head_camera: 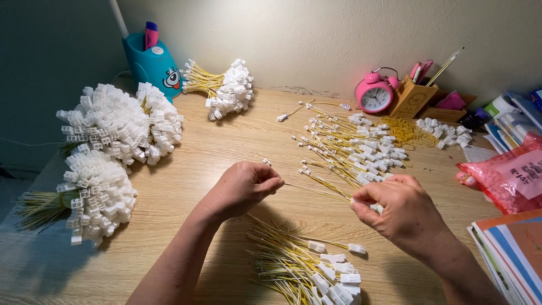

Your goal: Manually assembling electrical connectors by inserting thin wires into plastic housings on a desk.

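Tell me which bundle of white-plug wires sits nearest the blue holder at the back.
The small bundle right of the blue holder, yellow wires pointing toward it; the two bigger bundles lie further forward on the left.

Wooden desk (226, 141), pale grain, pushed against cream plaster wall (316, 34); wall scuffed along desk edge. Left side falls into dark shadow. Warm light from above left

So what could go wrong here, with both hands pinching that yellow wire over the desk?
1. The left hand and right hand stretch one thin yellow wire taut; it could slip or kink.
2. The loose pile of wired connectors lies just below the wrists, so a forearm could scatter or tangle it.
3. The scattered unsorted wires beyond could snag a reaching hand.
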